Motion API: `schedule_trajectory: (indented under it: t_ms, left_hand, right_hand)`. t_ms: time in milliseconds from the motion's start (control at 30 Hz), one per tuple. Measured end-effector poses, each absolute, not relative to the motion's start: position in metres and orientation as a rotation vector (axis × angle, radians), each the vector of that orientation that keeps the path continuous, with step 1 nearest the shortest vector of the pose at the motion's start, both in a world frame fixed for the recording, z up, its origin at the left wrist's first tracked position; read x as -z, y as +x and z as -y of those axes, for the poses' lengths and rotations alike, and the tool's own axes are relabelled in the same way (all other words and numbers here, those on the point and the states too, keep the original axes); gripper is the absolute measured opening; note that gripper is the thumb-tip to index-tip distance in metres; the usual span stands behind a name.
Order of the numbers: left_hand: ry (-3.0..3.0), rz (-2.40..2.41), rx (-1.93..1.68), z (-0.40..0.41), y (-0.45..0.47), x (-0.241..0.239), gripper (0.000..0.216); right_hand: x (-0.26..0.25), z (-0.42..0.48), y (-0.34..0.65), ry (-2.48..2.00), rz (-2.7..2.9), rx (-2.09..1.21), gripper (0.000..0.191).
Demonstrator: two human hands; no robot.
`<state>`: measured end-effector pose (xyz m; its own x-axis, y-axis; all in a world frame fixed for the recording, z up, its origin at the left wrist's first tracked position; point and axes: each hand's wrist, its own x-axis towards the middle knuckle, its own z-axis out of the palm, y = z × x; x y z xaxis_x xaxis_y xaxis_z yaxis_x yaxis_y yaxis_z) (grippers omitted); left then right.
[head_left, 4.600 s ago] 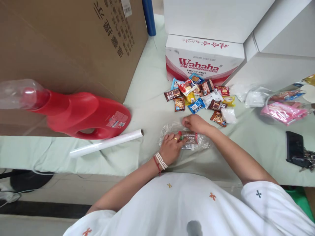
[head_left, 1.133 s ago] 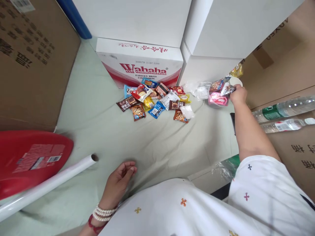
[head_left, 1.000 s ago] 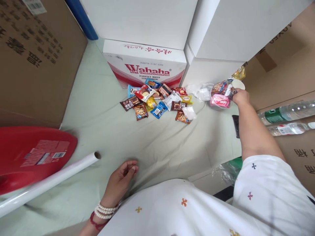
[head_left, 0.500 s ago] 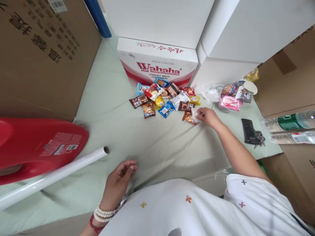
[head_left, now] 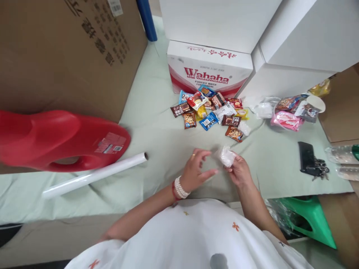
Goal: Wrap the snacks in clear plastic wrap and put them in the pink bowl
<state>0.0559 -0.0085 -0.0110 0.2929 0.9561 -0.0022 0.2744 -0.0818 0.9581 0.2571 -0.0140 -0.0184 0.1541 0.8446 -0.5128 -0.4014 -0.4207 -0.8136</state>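
Gripping a small crumpled clear plastic bag between thumb and fingertips, the right hand holds it over the pale green cloth-covered table. The left hand — fingers spread, grasping nothing — sits just beside the bag at 9 o'clock. A heap of colourful snack packets lies at 12 o'clock, well apart.

The red jug is cut off by the left edge. The bottles are cropped at the right edge. The clear packet gripped in the right hand is blurred; its contents cannot be determined.
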Motion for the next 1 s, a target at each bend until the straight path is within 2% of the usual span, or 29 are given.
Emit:
schedule_trajectory:
  t_ms: [100, 133, 267, 367, 467, 633, 767, 900, 1000]
  left_hand:
    - [1.733, -1.058, -0.84, -0.003, 0.071, 0.023, 0.022]
    - [1.709, -1.082, -0.85, -0.004, 0.072, 0.028, 0.019]
    - [1.542, -1.257, -0.907, 0.001, 0.065, 0.041, 0.022]
    - [1.492, -1.253, -0.946, 0.006, 0.055, 0.043, 0.026]
    - [1.228, -1.291, -1.01, 0.004, 0.042, 0.045, 0.033]
    - [0.728, -1.172, -1.066, 0.001, 0.018, 0.053, 0.045]
    - [0.767, -1.205, -1.057, 0.014, 0.015, 0.045, 0.036]
    - [1.008, -1.247, -1.071, 0.024, 0.022, 0.031, 0.024]
    - [1.015, -1.233, -1.082, 0.023, 0.021, 0.03, 0.027]
  right_hand:
    - [0.017, 0.026, 0.238, -1.358, 0.475, -1.612, 0.035]
    - [0.016, 0.028, 0.235, -1.353, 0.491, -1.607, 0.037]
    - [0.015, 0.031, 0.229, -1.372, 0.789, -1.492, 0.042]
    - [0.018, 0.03, 0.226, -1.454, 1.021, -1.406, 0.034]
    - [0.019, 0.023, 0.233, -1.46, 0.87, -1.382, 0.029]
    - [0.012, 0.013, 0.263, -1.411, 0.661, -1.579, 0.035]
    - [0.007, 0.024, 0.255, -1.491, 0.7, -1.321, 0.032]
    - [0.0, 0.03, 0.213, -1.405, 1.005, -1.583, 0.035]
    - [0.001, 0.023, 0.193, -1.336, 1.053, -1.657, 0.035]
